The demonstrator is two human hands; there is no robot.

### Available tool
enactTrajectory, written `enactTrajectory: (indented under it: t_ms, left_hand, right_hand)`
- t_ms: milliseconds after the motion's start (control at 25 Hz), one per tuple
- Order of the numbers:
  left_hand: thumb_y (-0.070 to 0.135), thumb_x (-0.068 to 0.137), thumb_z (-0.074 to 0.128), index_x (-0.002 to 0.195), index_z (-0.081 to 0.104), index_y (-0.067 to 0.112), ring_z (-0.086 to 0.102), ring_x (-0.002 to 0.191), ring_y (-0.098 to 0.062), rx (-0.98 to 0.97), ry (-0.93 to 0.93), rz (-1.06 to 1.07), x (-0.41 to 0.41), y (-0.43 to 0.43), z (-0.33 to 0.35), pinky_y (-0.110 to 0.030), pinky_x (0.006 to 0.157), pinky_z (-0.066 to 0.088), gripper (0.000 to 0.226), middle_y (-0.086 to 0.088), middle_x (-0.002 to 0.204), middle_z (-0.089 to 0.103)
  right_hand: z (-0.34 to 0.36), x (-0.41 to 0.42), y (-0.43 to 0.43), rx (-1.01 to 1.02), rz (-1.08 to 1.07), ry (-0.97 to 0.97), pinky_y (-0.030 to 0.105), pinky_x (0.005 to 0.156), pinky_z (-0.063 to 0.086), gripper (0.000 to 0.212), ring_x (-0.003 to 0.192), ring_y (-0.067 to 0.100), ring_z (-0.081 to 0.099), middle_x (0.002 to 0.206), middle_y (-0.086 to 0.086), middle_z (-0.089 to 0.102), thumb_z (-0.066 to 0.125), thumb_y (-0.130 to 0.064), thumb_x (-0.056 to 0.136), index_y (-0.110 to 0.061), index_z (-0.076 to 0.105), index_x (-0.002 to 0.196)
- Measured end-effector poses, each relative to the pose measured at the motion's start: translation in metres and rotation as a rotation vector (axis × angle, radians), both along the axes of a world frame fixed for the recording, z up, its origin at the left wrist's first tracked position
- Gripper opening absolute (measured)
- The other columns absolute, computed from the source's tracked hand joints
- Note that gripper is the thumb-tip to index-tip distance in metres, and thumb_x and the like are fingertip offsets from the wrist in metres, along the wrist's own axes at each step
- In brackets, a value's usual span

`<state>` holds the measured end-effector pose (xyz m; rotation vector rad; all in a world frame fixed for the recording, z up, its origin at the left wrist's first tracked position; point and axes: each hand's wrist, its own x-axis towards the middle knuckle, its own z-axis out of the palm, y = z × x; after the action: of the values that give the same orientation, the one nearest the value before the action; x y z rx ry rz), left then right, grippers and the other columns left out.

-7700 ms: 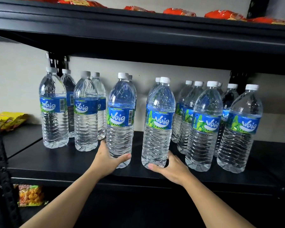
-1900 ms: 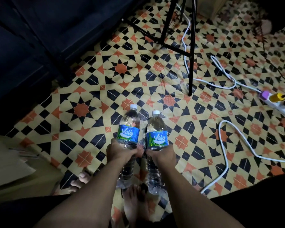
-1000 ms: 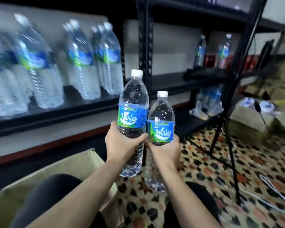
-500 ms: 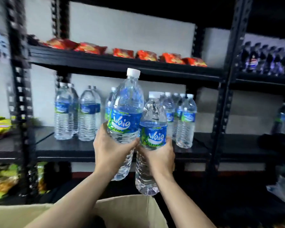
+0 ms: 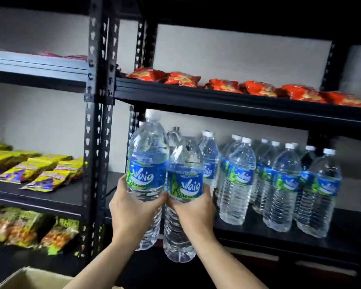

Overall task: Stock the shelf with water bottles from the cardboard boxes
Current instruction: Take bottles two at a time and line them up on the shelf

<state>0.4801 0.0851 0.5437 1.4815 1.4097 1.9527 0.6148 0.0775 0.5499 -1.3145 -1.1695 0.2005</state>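
Two clear Vaig water bottles with blue-and-green labels are held upright, side by side and touching, in front of the left end of the black shelf (image 5: pixel 279 236). The left bottle (image 5: pixel 147 170), white-capped, sits higher, gripped by the left hand (image 5: pixel 131 207). The right bottle (image 5: pixel 184 184) sits lower in the right hand (image 5: pixel 194 211). Matching shelved bottles (image 5: pixel 283 184) stand upright in rows from the shelf's middle to its right end. A cardboard box (image 5: pixel 29 278) rim shows at bottom left.
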Motion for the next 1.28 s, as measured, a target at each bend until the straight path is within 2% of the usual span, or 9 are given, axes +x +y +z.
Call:
enactTrajectory:
  t_ms: [120, 240, 360, 520, 640, 840, 1080, 1200, 1280]
  left_hand:
    - [0.051, 0.052, 0.091, 0.119, 0.054, 0.022, 0.061, 0.108, -0.021, -0.014, -0.018, 0.029, -0.003, 0.017, -0.005, -0.041, 0.096, 0.048, 0.082, 0.004, 0.105, 0.068]
    - [0.056, 0.051, 0.09, 0.118, 0.054, 0.023, 0.06, 0.106, -0.018, -0.012, -0.024, 0.058, -0.008, 0.032, -0.006, -0.038, 0.097, 0.048, 0.084, 0.005, 0.105, 0.067]
    - [0.056, 0.051, 0.09, 0.119, 0.053, 0.021, 0.06, 0.108, -0.018, 0.004, -0.014, 0.064, -0.011, 0.048, 0.001, -0.037, 0.097, 0.048, 0.085, 0.003, 0.108, 0.067]
    - [0.05, 0.055, 0.091, 0.125, 0.051, 0.017, 0.053, 0.118, -0.02, -0.009, -0.011, 0.082, -0.013, 0.071, 0.008, -0.036, 0.102, 0.04, 0.087, -0.001, 0.116, 0.064]
    - [0.051, 0.056, 0.09, 0.121, 0.052, 0.018, 0.05, 0.111, -0.013, -0.016, -0.01, 0.094, -0.012, 0.086, 0.012, -0.033, 0.098, 0.039, 0.082, 0.006, 0.108, 0.06]
    - [0.043, 0.059, 0.091, 0.12, 0.052, 0.018, 0.051, 0.114, -0.018, -0.013, -0.021, 0.114, -0.011, 0.105, 0.017, -0.033, 0.096, 0.04, 0.076, 0.005, 0.108, 0.06]
    - [0.044, 0.056, 0.092, 0.121, 0.052, 0.02, 0.051, 0.1, -0.009, 0.005, 0.04, 0.109, -0.017, 0.106, 0.011, -0.025, 0.088, 0.039, 0.079, 0.006, 0.104, 0.061]
    - [0.047, 0.053, 0.092, 0.125, 0.051, 0.023, 0.052, 0.101, -0.008, 0.011, 0.066, 0.121, -0.021, 0.107, 0.006, -0.027, 0.09, 0.042, 0.087, 0.007, 0.107, 0.063]
    - [0.047, 0.052, 0.093, 0.126, 0.051, 0.023, 0.053, 0.102, -0.01, 0.012, 0.078, 0.129, -0.023, 0.107, 0.005, -0.03, 0.091, 0.043, 0.088, 0.007, 0.108, 0.063]
  right_hand:
    - [0.009, 0.0, 0.027, -0.051, 0.062, -0.08, 0.019, 0.082, 0.042, 0.071, 0.099, 0.007, 0.06, 0.1, -0.019, 0.06, 0.094, -0.044, 0.055, -0.03, 0.051, 0.11]
    - [0.02, -0.001, 0.05, -0.103, 0.127, -0.126, 0.016, 0.084, 0.034, 0.079, 0.099, 0.002, 0.047, 0.099, -0.02, 0.042, 0.092, -0.039, 0.062, -0.026, 0.048, 0.126]
    - [0.021, -0.005, 0.071, -0.109, 0.163, -0.083, 0.018, 0.083, 0.037, 0.078, 0.108, 0.009, 0.055, 0.103, -0.016, 0.048, 0.092, -0.044, 0.06, -0.029, 0.045, 0.121]
    - [0.019, -0.012, 0.093, -0.116, 0.155, -0.001, 0.027, 0.097, 0.041, 0.103, 0.125, 0.021, 0.054, 0.13, 0.0, 0.057, 0.092, -0.049, 0.057, -0.015, 0.041, 0.14]
    - [0.023, -0.016, 0.114, -0.123, 0.14, 0.022, 0.033, 0.105, 0.041, 0.106, 0.13, 0.024, 0.051, 0.14, 0.003, 0.053, 0.092, -0.049, 0.057, -0.013, 0.039, 0.142]
    - [0.038, -0.025, 0.162, -0.115, 0.063, 0.153, 0.045, 0.107, 0.041, 0.108, 0.135, 0.029, 0.045, 0.146, 0.009, 0.047, 0.09, -0.046, 0.062, -0.008, 0.033, 0.146]
    - [0.01, -0.028, 0.195, -0.136, 0.04, 0.163, 0.045, 0.106, 0.043, 0.1, 0.127, 0.032, 0.051, 0.135, 0.011, 0.055, 0.094, -0.036, 0.059, -0.005, 0.04, 0.137]
    - [-0.006, -0.027, 0.197, -0.131, 0.027, 0.153, 0.044, 0.103, 0.043, 0.091, 0.123, 0.032, 0.052, 0.13, 0.01, 0.054, 0.09, -0.038, 0.061, -0.009, 0.042, 0.132]
    - [-0.01, -0.025, 0.198, -0.122, 0.045, 0.118, 0.045, 0.106, 0.04, 0.1, 0.126, 0.03, 0.05, 0.134, 0.008, 0.051, 0.089, -0.041, 0.059, -0.013, 0.037, 0.139]
